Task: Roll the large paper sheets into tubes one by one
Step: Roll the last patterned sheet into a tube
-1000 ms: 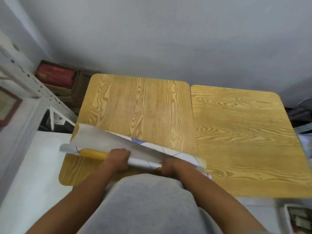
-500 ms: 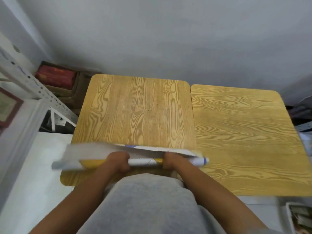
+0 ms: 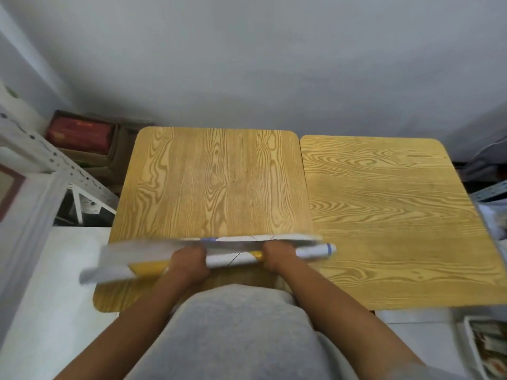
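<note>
A plain grey wall (image 3: 247,50) backs 2 yellow wood-grain tables (image 3: 219,182) pushed side by side, and you are working at the near edge of the left one. The large white paper sheet with yellow and blue print (image 3: 233,259) lies across that near edge, already wound into a tube for most of its width, with 1 last loose flap (image 3: 153,246) standing off the far side and blurred toward your left.

Your left hand (image 3: 189,266) is clenched around the roll just right of the yellow patch. Your right hand (image 3: 278,256) grips it nearer the blue-banded end, which pokes out over the seam toward the right table (image 3: 384,215). Both sets of fingers curl over the top of the tube; the fingertips themselves are hidden.

The risks from here, as a judgement:
- The flap may crease or fold back if you turn the roll faster than the flap can follow.
- The left end overhangs the table and looks looser, so the tube could cone or telescope if your 2 hands turn unevenly.
- Ease your grip too soon and the paper will likely spring open.
- Squeezing hard could flatten the tube.
</note>
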